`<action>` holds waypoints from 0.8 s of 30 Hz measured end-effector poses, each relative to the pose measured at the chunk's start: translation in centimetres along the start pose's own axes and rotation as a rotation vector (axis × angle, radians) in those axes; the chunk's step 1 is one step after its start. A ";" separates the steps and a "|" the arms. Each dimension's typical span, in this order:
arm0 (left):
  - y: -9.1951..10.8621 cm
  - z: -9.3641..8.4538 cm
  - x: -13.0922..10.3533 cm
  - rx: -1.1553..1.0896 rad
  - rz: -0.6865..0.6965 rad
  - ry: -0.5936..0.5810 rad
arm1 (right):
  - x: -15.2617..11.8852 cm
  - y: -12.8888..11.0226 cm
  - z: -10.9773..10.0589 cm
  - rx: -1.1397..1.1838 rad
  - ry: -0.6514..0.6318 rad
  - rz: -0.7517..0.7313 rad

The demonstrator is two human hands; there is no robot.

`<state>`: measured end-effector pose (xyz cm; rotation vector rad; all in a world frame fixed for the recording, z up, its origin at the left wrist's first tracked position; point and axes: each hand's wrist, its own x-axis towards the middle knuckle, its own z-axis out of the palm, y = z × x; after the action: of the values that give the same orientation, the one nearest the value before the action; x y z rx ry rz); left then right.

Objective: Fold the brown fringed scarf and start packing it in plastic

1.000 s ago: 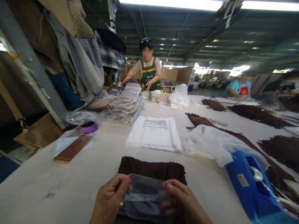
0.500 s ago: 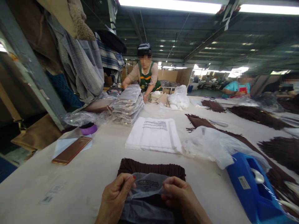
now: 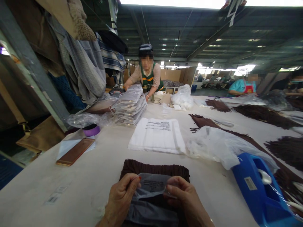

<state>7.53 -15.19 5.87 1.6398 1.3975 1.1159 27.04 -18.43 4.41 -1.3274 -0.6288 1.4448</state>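
My left hand [image 3: 120, 200] and my right hand [image 3: 184, 201] both pinch the upper flap of a clear plastic bag [image 3: 151, 186] with black printing. The bag covers the near part of a folded dark brown pleated garment [image 3: 155, 167] that lies on the white table [image 3: 90, 176] right in front of me. Its flap is lifted off the cloth between my fingers. The lower part of the bag runs out of view at the bottom edge.
A blue tape dispenser [image 3: 262, 192] stands at the right. A stack of flat white bags [image 3: 157, 135], a crumpled clear bag [image 3: 220, 146], a phone [image 3: 75, 151] and a pile of packed garments [image 3: 130, 105] lie beyond. A person in a green apron [image 3: 148, 74] works at the far end.
My hands have peeled the bag's flap up off the brown garment. The person at the far end bent down over the packed pile.
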 end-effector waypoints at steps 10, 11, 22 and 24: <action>-1.8 0.4 1.6 0.251 -0.060 -0.051 | 1.5 1.9 -1.7 -0.360 0.003 -0.406; -1.9 0.4 1.7 0.302 -0.060 -0.066 | 1.6 2.2 -1.9 -0.453 0.017 -0.488; -2.3 1.2 2.8 0.961 0.534 -0.023 | 2.5 3.6 -3.0 -1.155 -0.095 -0.931; -2.6 1.2 3.0 1.007 0.786 0.004 | 2.4 3.3 -2.9 -1.214 -0.079 -0.923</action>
<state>7.79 -11.72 3.60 3.0882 1.4342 0.7882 28.99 -18.07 -0.21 -1.4554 -2.0311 0.2514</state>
